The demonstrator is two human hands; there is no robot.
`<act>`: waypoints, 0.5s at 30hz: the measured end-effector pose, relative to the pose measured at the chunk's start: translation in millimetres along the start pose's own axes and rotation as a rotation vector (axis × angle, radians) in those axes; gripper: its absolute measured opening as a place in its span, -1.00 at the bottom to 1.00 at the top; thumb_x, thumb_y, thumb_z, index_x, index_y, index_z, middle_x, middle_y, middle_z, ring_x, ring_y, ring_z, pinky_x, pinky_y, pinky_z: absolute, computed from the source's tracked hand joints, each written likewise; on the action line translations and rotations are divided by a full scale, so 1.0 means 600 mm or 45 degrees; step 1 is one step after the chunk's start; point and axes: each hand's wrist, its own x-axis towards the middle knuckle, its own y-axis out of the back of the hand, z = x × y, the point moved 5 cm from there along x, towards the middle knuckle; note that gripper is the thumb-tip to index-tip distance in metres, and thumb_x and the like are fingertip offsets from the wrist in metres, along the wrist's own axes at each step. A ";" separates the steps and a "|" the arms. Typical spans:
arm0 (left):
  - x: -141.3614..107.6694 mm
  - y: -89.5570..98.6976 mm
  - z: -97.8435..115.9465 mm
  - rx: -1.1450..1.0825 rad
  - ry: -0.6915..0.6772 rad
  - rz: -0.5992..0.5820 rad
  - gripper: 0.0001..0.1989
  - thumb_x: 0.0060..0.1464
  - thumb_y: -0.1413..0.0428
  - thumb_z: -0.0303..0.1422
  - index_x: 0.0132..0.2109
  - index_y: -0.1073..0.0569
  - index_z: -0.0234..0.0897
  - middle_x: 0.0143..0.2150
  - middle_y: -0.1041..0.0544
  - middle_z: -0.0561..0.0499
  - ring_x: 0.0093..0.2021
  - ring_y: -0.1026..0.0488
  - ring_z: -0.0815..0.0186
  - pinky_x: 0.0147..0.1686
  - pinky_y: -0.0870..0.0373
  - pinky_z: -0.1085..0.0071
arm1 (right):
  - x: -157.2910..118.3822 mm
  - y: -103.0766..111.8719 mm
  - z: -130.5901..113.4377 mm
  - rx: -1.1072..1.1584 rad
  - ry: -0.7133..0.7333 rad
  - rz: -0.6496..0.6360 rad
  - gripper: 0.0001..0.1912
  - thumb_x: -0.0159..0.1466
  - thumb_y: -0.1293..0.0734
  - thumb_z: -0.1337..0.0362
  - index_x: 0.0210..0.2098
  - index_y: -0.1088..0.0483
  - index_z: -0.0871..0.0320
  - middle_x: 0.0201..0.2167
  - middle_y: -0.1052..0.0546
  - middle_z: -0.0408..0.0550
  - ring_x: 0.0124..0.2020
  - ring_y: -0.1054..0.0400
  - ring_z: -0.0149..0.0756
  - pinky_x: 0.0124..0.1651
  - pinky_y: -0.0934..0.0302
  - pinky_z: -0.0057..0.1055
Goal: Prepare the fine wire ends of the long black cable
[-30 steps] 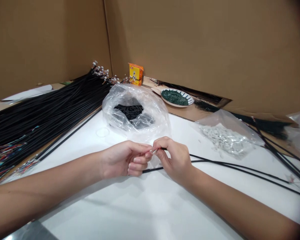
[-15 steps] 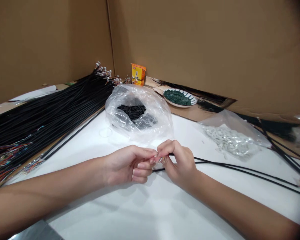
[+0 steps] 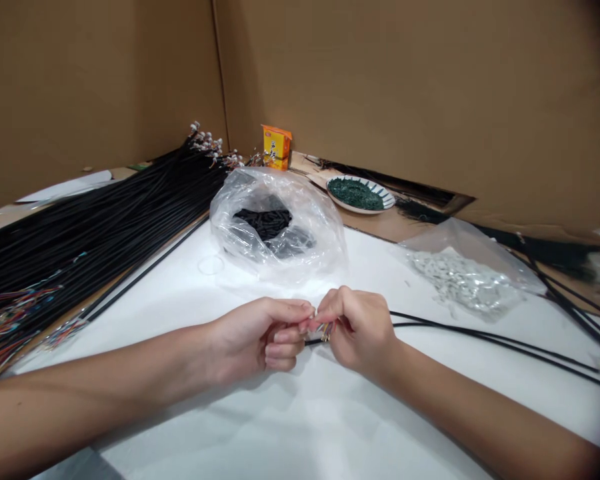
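Observation:
Near the middle of the white work surface, my left hand point(image 3: 267, 333) and my right hand point(image 3: 357, 327) meet fingertip to fingertip. Thin coloured wires point(image 3: 325, 329) fan out below the right fingertips, coming from the end of a black cable point(image 3: 450, 327) that runs off to the right. My right hand is closed round this wire end. A tiny pale piece shows between the fingertips, and my left thumb and forefinger pinch at it; its kind is too small to make out. The other left fingers are curled in.
A clear plastic bag point(image 3: 325, 247) of small black pieces stands behind my hands. To its right lies a bag of small white pieces point(image 3: 460, 280). Many black cables point(image 3: 105, 213) are stacked at left. A plate point(image 3: 389, 200) of dark green stuff and an orange box point(image 3: 277, 148) stand at the back.
My right hand has turned slightly, and the coloured wires now show more fully below its fingertips. The left hand keeps its pinch in nearly the same place.

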 end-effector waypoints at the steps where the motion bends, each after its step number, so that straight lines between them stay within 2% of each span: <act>1: -0.001 -0.001 0.001 0.005 -0.015 0.013 -0.81 0.12 0.03 -0.40 -0.46 -0.22 -0.32 -0.66 0.01 0.19 -0.67 0.17 0.53 -0.65 0.22 0.53 | 0.001 0.000 0.000 -0.028 0.016 0.005 -0.82 0.12 -0.19 0.53 -0.40 -0.22 0.11 -0.58 -0.46 -0.22 -0.59 -0.36 -0.41 -0.56 -0.16 -0.51; 5: -0.003 -0.003 0.004 0.026 -0.056 0.029 -0.77 0.12 0.04 -0.39 -0.49 -0.18 -0.32 -0.66 0.02 0.18 -0.68 0.16 0.53 -0.65 0.20 0.53 | 0.003 0.000 -0.001 -0.115 0.101 0.004 -0.83 0.15 -0.15 0.49 -0.39 -0.25 0.10 -0.61 -0.44 -0.22 -0.59 -0.35 -0.42 -0.53 -0.18 -0.51; 15: -0.001 0.003 0.002 0.064 0.004 0.052 -0.76 0.06 0.01 -0.43 -0.54 -0.15 -0.31 -0.68 0.06 0.21 -0.68 0.19 0.54 -0.67 0.23 0.55 | 0.011 -0.001 -0.010 -0.257 0.237 -0.109 -0.79 0.12 -0.10 0.52 -0.53 -0.22 0.13 -0.66 -0.39 -0.22 -0.63 -0.27 -0.47 -0.52 -0.13 -0.55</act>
